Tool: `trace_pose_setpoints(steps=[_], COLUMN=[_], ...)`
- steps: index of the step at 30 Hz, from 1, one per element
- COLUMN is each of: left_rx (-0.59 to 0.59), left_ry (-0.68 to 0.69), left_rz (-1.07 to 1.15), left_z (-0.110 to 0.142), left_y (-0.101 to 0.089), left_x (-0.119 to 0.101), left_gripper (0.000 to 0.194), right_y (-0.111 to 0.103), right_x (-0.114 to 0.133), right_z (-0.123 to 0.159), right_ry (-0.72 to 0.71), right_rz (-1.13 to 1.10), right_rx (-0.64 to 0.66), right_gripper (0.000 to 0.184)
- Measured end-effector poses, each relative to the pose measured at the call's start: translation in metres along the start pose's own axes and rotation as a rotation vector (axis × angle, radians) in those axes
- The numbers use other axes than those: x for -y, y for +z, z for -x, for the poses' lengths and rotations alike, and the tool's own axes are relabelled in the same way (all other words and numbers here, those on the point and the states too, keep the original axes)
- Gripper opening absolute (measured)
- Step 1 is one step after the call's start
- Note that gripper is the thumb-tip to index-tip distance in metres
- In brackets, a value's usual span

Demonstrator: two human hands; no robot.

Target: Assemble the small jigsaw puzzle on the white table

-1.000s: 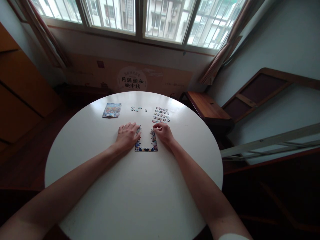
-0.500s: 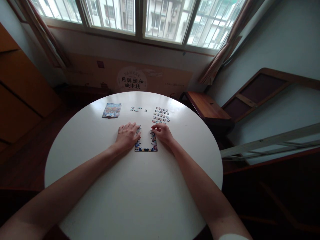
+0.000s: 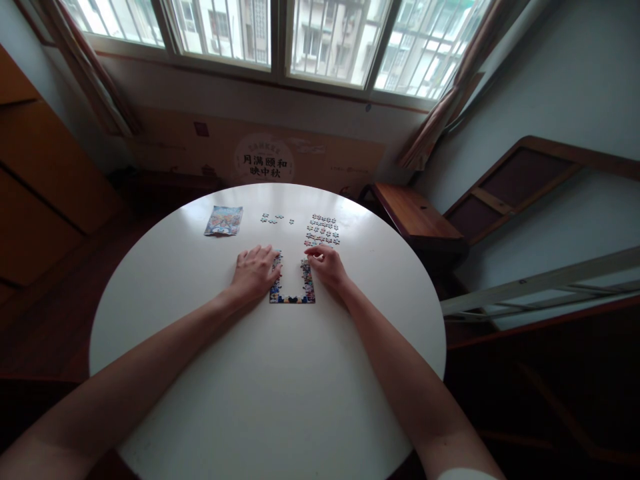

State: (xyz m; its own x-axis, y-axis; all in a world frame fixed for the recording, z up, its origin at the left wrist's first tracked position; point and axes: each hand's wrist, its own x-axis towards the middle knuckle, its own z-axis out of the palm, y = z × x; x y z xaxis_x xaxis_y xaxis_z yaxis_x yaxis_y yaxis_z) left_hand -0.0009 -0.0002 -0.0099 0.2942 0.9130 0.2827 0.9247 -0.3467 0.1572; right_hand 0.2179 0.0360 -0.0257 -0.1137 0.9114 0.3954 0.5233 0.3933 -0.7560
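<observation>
Indoors, a left hand point(image 3: 256, 270) lies palm down, fingers extended, on one side of a U-shaped jigsaw border point(image 3: 293, 300) between both hands. The right hand point(image 3: 327, 265) curls, finger near thumb, at the other side's far end; whether it grips anything cannot be told. Loose jigsaw pieces point(image 3: 323, 230) sit in rows just beyond.

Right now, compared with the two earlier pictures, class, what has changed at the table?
The right hand shifted slightly left, then slightly back right, at the partly built puzzle. Whether it took or released a piece is too small to tell. The left hand, loose pieces and picture sheet stayed put.
</observation>
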Motion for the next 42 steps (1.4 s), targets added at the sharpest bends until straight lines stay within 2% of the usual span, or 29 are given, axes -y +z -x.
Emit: trace_pose_setpoints(steps=[15,28,33,37,42], left_rx=[0.005,-0.005,-0.012,-0.022,-0.026], left_ry=[-0.004,-0.01,-0.026,-0.025,-0.035], left_rz=[0.001,0.029,0.044,0.032,0.05], left_z=[0.0,0.001,-0.001,-0.001,-0.001], left_y=[-0.001,0.002,0.003,0.003,0.002], left_x=[-0.001,-0.001,-0.002,-0.003,-0.005], left_gripper=[0.038,0.038,0.041,0.038,0.037], right_y=[0.002,-0.004,-0.01,-0.019,-0.021], right_x=[-0.003,0.005,0.005,0.007,0.018], right_z=[0.0,-0.004,-0.011,-0.03,-0.062], right_ry=[0.005,0.051,0.074,0.095,0.108], right_rz=[0.043,-0.126,-0.139,-0.048,0.253], right_rx=[0.012,-0.07,0.028,0.078,0.126], right_gripper=[0.016,0.017,0.017,0.018,0.023])
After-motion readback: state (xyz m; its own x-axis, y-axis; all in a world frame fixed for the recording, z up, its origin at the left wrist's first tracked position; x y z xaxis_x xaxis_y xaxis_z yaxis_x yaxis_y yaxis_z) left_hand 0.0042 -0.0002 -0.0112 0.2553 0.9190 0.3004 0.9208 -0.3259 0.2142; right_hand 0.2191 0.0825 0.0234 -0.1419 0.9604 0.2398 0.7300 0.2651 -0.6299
